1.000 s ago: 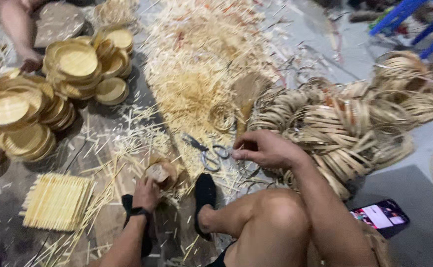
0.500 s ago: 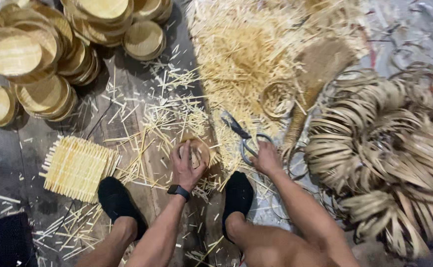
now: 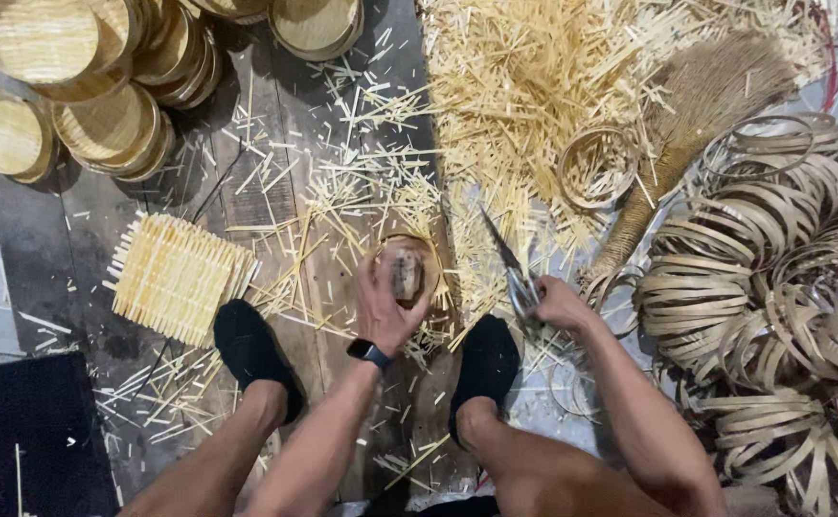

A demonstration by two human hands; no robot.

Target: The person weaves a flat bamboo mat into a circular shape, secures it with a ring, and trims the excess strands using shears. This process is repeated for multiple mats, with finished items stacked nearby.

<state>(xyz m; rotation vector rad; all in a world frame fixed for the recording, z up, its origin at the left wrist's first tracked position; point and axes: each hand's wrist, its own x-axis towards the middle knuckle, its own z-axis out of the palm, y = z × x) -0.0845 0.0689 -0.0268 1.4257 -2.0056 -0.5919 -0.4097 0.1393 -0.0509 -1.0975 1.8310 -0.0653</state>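
The left hand point(image 3: 387, 308) grips a small round woven piece point(image 3: 407, 271) — a brownish disc ringed by a pale bamboo hoop, tilted on edge against the wooden board point(image 3: 275, 191) it rests on. The fingers curl around its near rim, clamped on it, with a dark watch point(image 3: 369, 352) at the wrist just below. Right of the disc, the right hand point(image 3: 561, 304) is closed around the handles of metal shears point(image 3: 513, 273), whose blades point up and away from the disc toward the heap of cut bamboo slivers point(image 3: 553, 86).

Left of the disc lies a flat square mat of woven bamboo strips point(image 3: 178, 278), its fringed ends sticking out on all sides. Above and to the left of the disc stand stacks of shallow round woven trays point(image 3: 84, 77), nested one inside another — nothing but more trays shows in them. A loose bamboo hoop point(image 3: 599, 168) lies on the slivers, up and to the right of the disc, slivers showing inside it. Far right of the disc is a tangle of coiled bamboo bands point(image 3: 773, 287). Two black shoes point(image 3: 251, 354) flank the left forearm, below the disc.
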